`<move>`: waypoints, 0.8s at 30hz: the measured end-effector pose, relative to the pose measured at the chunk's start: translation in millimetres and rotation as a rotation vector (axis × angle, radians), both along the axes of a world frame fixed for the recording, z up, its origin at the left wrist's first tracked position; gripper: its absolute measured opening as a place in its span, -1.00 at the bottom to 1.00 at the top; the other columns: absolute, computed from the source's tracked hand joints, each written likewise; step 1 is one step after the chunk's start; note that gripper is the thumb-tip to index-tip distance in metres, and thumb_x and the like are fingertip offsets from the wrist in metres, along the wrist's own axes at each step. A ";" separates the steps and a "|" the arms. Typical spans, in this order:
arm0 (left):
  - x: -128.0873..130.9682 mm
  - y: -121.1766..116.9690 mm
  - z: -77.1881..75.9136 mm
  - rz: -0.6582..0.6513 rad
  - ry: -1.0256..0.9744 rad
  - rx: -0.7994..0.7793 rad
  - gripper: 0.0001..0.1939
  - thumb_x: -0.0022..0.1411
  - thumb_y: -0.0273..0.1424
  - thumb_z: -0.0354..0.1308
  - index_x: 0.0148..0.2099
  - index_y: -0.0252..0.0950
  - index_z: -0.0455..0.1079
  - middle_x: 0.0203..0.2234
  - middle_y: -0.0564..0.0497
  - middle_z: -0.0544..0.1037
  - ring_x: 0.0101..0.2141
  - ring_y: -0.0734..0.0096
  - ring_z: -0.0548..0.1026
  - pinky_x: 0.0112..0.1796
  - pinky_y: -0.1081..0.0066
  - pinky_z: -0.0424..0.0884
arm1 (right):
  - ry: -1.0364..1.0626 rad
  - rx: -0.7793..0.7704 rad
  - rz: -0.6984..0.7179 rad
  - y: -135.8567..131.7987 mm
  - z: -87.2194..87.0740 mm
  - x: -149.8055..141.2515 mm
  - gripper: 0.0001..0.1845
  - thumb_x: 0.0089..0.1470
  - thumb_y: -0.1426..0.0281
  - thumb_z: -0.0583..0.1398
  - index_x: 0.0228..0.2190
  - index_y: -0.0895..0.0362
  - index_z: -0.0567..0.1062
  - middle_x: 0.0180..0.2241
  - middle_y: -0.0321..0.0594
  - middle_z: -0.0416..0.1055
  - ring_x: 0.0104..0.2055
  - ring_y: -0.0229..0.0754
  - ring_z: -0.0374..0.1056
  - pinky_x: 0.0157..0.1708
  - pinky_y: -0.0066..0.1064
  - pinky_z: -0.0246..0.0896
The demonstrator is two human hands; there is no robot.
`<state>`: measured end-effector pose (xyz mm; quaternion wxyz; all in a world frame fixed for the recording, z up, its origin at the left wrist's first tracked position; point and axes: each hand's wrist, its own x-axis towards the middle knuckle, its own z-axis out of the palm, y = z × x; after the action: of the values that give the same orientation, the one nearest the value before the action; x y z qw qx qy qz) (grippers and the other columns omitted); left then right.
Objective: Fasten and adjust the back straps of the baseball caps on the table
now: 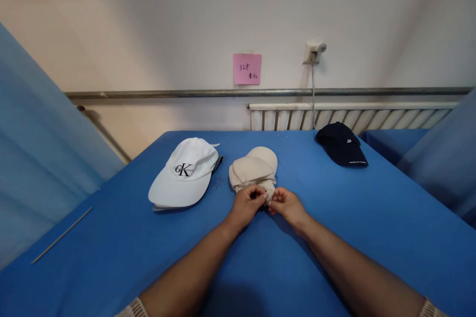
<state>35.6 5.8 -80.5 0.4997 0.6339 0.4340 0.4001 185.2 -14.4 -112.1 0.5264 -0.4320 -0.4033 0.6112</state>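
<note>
Both hands at the beige cap
Left hand (247, 204) and right hand (285, 204) pinch the near edge of the folded beige cap (254, 168); white CK cap (186, 172) lies left of the fingers.

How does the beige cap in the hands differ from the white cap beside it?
The beige cap is folded in on itself and plain, while the white cap lies open in full shape with a black CK logo on its front. The left hand and right hand both pinch the beige cap's near edge; the white cap lies untouched to its left. Both rest on the blue table.
</note>
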 end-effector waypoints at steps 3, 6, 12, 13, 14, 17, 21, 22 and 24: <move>0.6 0.9 -0.5 0.027 -0.018 -0.032 -0.83 0.05 -0.33 0.24 -0.45 -0.34 0.41 -0.56 0.06 0.46 -0.51 0.47 0.38 -0.42 0.47 0.30 | -0.021 0.012 0.009 0.4 -1.2 -0.9 -0.63 -0.32 0.28 0.42 -0.54 0.12 0.35 -0.63 -0.41 0.33 -0.59 -0.32 0.27 -0.56 -0.46 0.18; 1.3 0.9 0.4 0.042 -0.034 -0.054 -0.82 0.02 -0.33 0.25 -0.47 -0.35 0.41 -0.58 0.07 0.46 -0.52 0.48 0.37 -0.44 0.47 0.29 | -0.040 0.015 0.013 1.2 -2.8 -1.7 -0.63 -0.32 0.28 0.41 -0.54 0.11 0.34 -0.64 -0.40 0.32 -0.60 -0.32 0.27 -0.57 -0.46 0.17; 2.9 -0.2 1.9 0.035 -0.042 -0.055 -0.81 0.01 -0.31 0.25 -0.47 -0.34 0.41 -0.58 0.07 0.46 -0.52 0.48 0.38 -0.43 0.47 0.30 | -0.030 -0.001 0.003 2.2 -3.6 -3.1 -0.61 -0.35 0.29 0.43 -0.56 0.12 0.34 -0.66 -0.43 0.31 -0.63 -0.34 0.24 -0.59 -0.47 0.16; 3.0 -0.1 1.6 0.038 -0.038 -0.051 -0.81 0.01 -0.30 0.25 -0.47 -0.34 0.40 -0.58 0.07 0.46 -0.52 0.47 0.38 -0.43 0.47 0.30 | -0.024 -0.002 0.001 2.0 -3.2 -3.3 -0.61 -0.36 0.29 0.43 -0.56 0.12 0.34 -0.66 -0.43 0.31 -0.63 -0.34 0.24 -0.59 -0.46 0.16; 3.2 0.2 1.1 0.040 -0.034 -0.049 -0.80 0.02 -0.30 0.24 -0.47 -0.34 0.40 -0.58 0.07 0.46 -0.52 0.47 0.38 -0.43 0.47 0.31 | -0.018 -0.001 -0.002 1.6 -2.9 -3.5 -0.60 -0.36 0.29 0.44 -0.56 0.12 0.34 -0.67 -0.43 0.31 -0.63 -0.34 0.24 -0.58 -0.46 0.16; 3.3 0.7 -0.2 0.037 -0.013 -0.028 -0.79 0.05 -0.27 0.22 -0.45 -0.33 0.40 -0.56 0.06 0.46 -0.51 0.45 0.39 -0.42 0.46 0.31 | 0.027 0.009 -0.020 -0.2 -1.5 -3.6 -0.62 -0.34 0.30 0.45 -0.56 0.12 0.36 -0.66 -0.41 0.32 -0.61 -0.33 0.26 -0.57 -0.46 0.16; 0.4 -2.7 2.9 0.080 0.076 0.122 -0.82 0.14 -0.31 0.14 -0.27 -0.32 0.45 -0.45 0.03 0.51 -0.44 0.42 0.43 -0.38 0.44 0.34 | 0.119 -0.018 -0.035 -3.3 1.8 -0.5 -0.64 -0.34 0.33 0.46 -0.53 0.13 0.40 -0.62 -0.36 0.37 -0.56 -0.31 0.30 -0.54 -0.46 0.18; -1.0 -4.4 4.9 0.097 0.126 0.186 -0.83 0.16 -0.32 0.13 -0.25 -0.30 0.45 -0.42 0.02 0.52 -0.42 0.41 0.44 -0.36 0.43 0.34 | 0.145 -0.031 -0.040 -3.9 2.9 1.0 -0.64 -0.33 0.34 0.46 -0.51 0.14 0.42 -0.60 -0.35 0.39 -0.55 -0.31 0.31 -0.53 -0.46 0.19; -4.6 -7.8 9.6 0.105 0.255 0.311 -0.86 0.19 -0.35 0.12 -0.25 -0.29 0.45 -0.41 0.02 0.52 -0.40 0.40 0.44 -0.33 0.42 0.33 | 0.207 -0.058 -0.049 -4.7 5.1 4.8 -0.65 -0.32 0.34 0.46 -0.48 0.15 0.45 -0.56 -0.33 0.42 -0.52 -0.32 0.31 -0.51 -0.47 0.21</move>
<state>31.0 -2.0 -70.9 0.3155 0.7254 0.4593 0.4042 190.0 -19.1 -107.0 0.5676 -0.3912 -0.3182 0.6508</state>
